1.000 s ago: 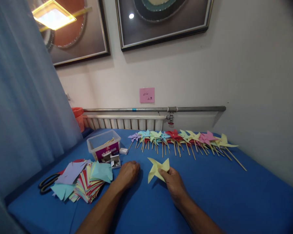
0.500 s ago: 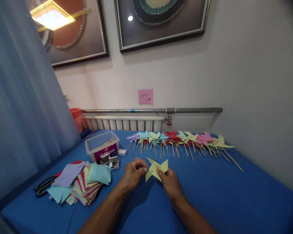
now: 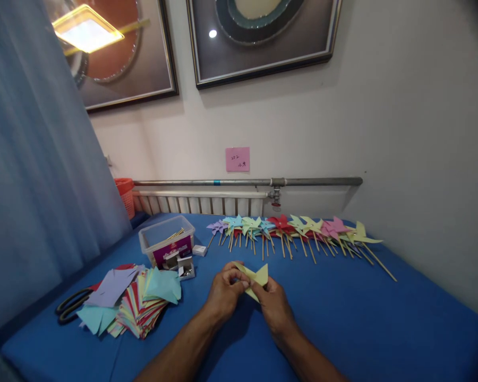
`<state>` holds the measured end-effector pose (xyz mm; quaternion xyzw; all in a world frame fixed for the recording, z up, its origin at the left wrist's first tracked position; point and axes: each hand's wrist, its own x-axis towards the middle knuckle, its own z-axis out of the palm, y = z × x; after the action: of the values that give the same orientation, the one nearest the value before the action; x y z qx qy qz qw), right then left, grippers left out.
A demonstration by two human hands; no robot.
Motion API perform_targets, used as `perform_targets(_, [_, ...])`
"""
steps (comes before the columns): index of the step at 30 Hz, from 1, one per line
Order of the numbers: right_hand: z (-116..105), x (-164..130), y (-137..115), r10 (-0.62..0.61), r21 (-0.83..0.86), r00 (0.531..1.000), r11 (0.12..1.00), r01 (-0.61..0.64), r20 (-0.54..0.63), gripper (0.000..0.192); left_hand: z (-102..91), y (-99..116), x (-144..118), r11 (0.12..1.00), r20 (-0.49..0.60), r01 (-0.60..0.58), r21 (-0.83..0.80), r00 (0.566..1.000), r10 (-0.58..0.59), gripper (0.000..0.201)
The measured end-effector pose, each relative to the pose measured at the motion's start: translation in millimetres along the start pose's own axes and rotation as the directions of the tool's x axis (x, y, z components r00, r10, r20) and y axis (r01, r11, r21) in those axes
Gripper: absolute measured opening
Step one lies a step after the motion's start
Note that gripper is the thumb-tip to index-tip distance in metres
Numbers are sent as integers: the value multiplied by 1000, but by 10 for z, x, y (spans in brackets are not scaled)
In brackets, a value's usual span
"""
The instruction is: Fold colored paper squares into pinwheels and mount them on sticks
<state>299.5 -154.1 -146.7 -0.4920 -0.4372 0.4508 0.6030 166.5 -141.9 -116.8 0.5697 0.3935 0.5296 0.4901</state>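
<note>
Both hands pinch one yellow paper pinwheel head [image 3: 257, 277] just above the blue surface [image 3: 362, 318]; left hand [image 3: 225, 291] and right hand [image 3: 274, 303] clamped on its folded points; gathering step, likely; next needs a stick from the plastic box [image 3: 165, 239].

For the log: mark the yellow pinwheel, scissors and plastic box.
yellow pinwheel [image 3: 259, 275], head view, right blade.
scissors [image 3: 68, 306], head view, black handles.
plastic box [image 3: 159, 233], head view, clear front wall.

Even, fairly dim indoor light; a ceiling lamp glares in the far-left framed picture [image 3: 103, 48]. Soft shadows fall under the forearms. Wide-angle bending and dark corners.
</note>
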Motion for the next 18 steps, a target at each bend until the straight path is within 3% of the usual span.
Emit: perform_targets(18, [-9,8,5,10,39,997,999,-14,79,44,9,-55,12,999,12,-16,52,1000,15,7])
